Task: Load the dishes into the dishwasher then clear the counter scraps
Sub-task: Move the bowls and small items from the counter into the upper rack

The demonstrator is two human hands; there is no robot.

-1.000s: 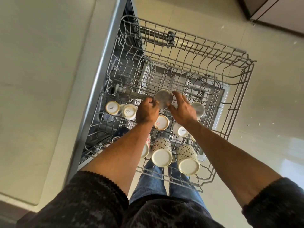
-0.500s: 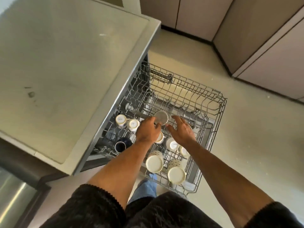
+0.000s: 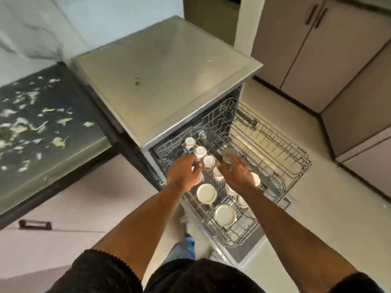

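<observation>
Both hands hang over the pulled-out wire rack (image 3: 281,157) of the dishwasher (image 3: 169,85). The left hand (image 3: 183,174) sits above the rack's near-left part with its fingers curled down among the cups; whether it holds anything I cannot tell. The right hand (image 3: 238,174) lies just beside it, fingers bent loosely, its fingertips at a grey steel cup (image 3: 230,155) standing upside down in the rack; I cannot tell if they grip it or only touch it. 3 small white cups (image 3: 200,151) stand upside down in a row at the rack's back left, and 2 wider cups (image 3: 215,205) sit upside down near its front edge, with more partly hidden under the hands. The rack's right half is bare wire. To the left, pale scraps (image 3: 31,125) lie scattered over the dark counter (image 3: 69,149).
</observation>
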